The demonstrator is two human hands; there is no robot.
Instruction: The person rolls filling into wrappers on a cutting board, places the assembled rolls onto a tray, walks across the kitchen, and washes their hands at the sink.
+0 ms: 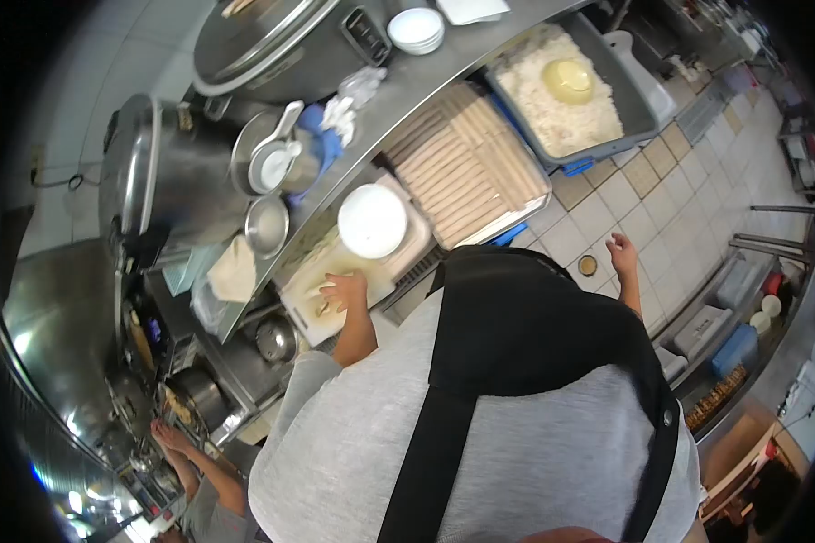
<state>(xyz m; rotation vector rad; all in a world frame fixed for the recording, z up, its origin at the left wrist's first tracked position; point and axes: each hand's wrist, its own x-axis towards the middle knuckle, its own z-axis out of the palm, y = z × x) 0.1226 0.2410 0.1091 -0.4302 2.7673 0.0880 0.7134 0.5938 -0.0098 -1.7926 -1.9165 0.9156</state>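
My left hand (346,291) reaches over a pale board or shallow tray (304,319). Its fingers are spread, just above or touching small whitish food pieces (321,309); contact is hard to tell. Beside it, toward the counter's far side, sits a round white bowl or lid (372,221). Out to the right, my right hand (622,253) hangs over the tiled floor, fingers loosely bent and apart, with nothing visible in it.
A tray of long beige strips (466,167) and a grey tub (638,109) of white grains with a yellow bowl (568,81) stand ahead. Large steel cookers (177,163) line the upper shelf. Another person's hands (172,439) work at lower left. Shelving (697,330) stands right.
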